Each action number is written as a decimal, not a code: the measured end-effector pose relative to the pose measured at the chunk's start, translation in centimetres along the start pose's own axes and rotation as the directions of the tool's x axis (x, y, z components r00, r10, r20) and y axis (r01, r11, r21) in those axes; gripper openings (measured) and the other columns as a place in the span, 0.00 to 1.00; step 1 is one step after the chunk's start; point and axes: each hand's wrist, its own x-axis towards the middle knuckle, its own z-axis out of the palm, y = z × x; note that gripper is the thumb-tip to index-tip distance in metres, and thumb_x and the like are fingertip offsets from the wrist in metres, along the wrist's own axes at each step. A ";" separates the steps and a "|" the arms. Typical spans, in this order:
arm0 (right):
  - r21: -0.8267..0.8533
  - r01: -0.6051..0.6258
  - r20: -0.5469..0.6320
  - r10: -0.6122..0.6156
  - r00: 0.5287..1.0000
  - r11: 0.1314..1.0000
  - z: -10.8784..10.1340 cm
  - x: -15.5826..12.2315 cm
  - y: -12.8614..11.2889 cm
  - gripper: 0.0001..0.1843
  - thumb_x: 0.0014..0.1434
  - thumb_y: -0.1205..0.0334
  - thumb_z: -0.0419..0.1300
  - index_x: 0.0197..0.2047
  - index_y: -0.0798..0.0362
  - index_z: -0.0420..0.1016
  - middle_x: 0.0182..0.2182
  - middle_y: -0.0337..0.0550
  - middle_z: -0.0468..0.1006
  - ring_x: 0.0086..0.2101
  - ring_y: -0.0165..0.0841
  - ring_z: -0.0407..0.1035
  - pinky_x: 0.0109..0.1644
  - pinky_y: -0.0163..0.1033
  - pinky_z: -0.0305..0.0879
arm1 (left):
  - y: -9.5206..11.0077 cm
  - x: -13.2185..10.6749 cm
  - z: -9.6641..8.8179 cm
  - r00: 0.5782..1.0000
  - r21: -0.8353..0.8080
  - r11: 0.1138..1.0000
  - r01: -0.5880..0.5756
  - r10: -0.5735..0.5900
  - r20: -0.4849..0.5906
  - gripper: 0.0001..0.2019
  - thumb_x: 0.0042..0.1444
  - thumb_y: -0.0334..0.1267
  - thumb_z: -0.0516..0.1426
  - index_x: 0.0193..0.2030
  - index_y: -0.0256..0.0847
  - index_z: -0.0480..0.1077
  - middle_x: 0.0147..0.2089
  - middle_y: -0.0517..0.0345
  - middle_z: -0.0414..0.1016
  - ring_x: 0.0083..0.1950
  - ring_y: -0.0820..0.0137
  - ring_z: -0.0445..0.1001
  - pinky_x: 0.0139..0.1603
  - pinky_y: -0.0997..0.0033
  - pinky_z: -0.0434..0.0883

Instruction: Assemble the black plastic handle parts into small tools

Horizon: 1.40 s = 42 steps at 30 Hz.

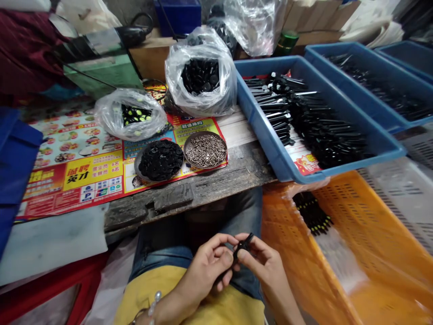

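Observation:
Above my lap, both hands are closed around a slim black plastic piece (243, 243). My left hand (210, 264) grips its lower part, with the thumb pressed along it. The fingers of my right hand (262, 259) pinch it near its upper end, which sticks out past the fingertips. My hands cover much of the piece, so its exact kind does not show. In front of them on the bench are a dish of small metal screws (206, 151) and a dish of flat black parts (161, 160).
Behind the dishes stand a plastic bag of black-and-yellow parts (135, 115) and a larger bag of round black parts (201, 76). A blue tray (352, 168) of long black pieces is at right. Below it, an orange crate (382, 253) holds black pieces with yellow ends.

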 end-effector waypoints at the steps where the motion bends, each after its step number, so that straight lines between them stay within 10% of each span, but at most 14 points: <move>1: -0.010 0.005 -0.003 -0.005 1.000 1.000 0.1 -0.1 -0.1 0.18 0.45 0.54 0.74 0.38 0.54 0.81 0.26 0.39 0.79 0.22 0.29 0.71 0.27 0.31 0.70 | 0.0 0.0 0.0 1.000 0.001 1.000 0.003 -0.003 0.000 0.22 0.53 0.52 0.63 0.47 0.38 0.68 0.28 0.60 0.71 0.18 0.82 0.62 0.16 0.85 0.56; 24: -0.044 0.022 -0.027 -0.023 0.999 0.999 -1.4 0.1 -0.1 0.19 0.45 0.53 0.74 0.38 0.54 0.82 0.28 0.42 0.81 0.28 0.30 0.73 0.32 0.30 0.71 | -0.8 -0.7 -0.7 0.991 -0.071 0.995 0.072 -0.063 0.121 0.22 0.57 0.47 0.60 0.53 0.37 0.63 0.34 0.53 0.75 0.25 0.77 0.66 0.23 0.80 0.60; 28: -0.012 -0.013 0.008 0.014 1.000 1.000 -1.3 0.2 0.2 0.19 0.44 0.53 0.75 0.38 0.54 0.82 0.27 0.41 0.80 0.26 0.28 0.71 0.31 0.30 0.69 | -0.5 -1.2 -1.2 0.979 -0.245 0.955 0.170 -0.136 0.150 0.29 0.39 0.24 0.57 0.53 0.35 0.63 0.38 0.48 0.78 0.33 0.73 0.70 0.28 0.78 0.62; 33: 0.005 -0.071 0.078 0.071 0.994 0.997 -1.3 0.2 0.0 0.20 0.42 0.53 0.76 0.38 0.53 0.82 0.28 0.42 0.80 0.29 0.29 0.72 0.34 0.30 0.69 | -0.5 -1.8 -1.6 0.972 -0.261 0.943 0.204 -0.163 0.170 0.40 0.21 0.19 0.49 0.51 0.36 0.63 0.40 0.48 0.79 0.35 0.72 0.72 0.28 0.77 0.59; 42: -0.004 -0.140 0.159 0.139 0.977 0.990 -1.5 0.1 -0.2 0.20 0.43 0.53 0.75 0.39 0.52 0.82 0.30 0.41 0.80 0.30 0.29 0.71 0.35 0.31 0.68 | -2.0 -4.3 -2.2 0.955 -0.119 0.960 0.253 -0.228 0.188 0.34 0.43 0.35 0.69 0.57 0.44 0.61 0.47 0.48 0.78 0.38 0.72 0.75 0.37 0.75 0.63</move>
